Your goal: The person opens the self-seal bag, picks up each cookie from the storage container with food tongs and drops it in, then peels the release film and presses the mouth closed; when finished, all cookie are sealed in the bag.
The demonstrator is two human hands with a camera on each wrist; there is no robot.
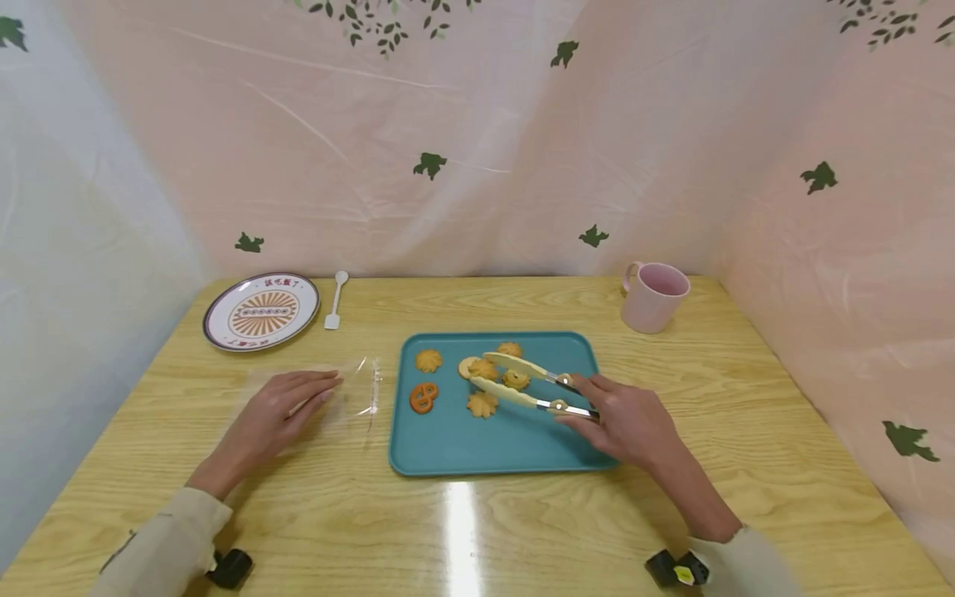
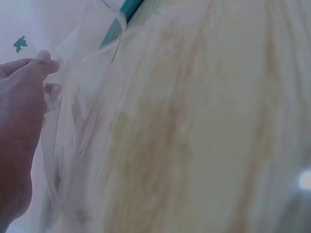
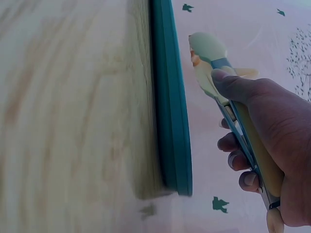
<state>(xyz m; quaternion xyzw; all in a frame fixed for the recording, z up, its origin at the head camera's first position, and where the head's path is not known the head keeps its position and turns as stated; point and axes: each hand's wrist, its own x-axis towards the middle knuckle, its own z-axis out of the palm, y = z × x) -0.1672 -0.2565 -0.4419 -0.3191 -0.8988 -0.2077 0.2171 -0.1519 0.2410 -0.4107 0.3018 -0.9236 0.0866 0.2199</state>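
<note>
My left hand (image 1: 279, 412) pinches the edge of a clear plastic bag (image 1: 361, 398) left of the tray; the left wrist view shows the film (image 2: 73, 121) beside the fingers. My right hand (image 1: 627, 419) grips tongs (image 1: 515, 394) with cream-coloured tips, above a teal tray (image 1: 448, 448). One flower-shaped cookie (image 1: 483, 370) appears between the tips; how firmly they hold it I cannot tell. About it on the tray are other cookies (image 1: 482, 405), a round biscuit (image 1: 466, 367) partly covered, and a pretzel (image 1: 424, 398). In the right wrist view the thumb presses the tongs (image 3: 248, 126).
A white plate (image 1: 261, 312) with a printed pattern lies at the back left, beside a small white spoon (image 1: 336, 300). At the back right stands a pink mug (image 1: 652, 300). A pale curtain (image 1: 477, 207) hangs behind the wooden table (image 1: 358, 531).
</note>
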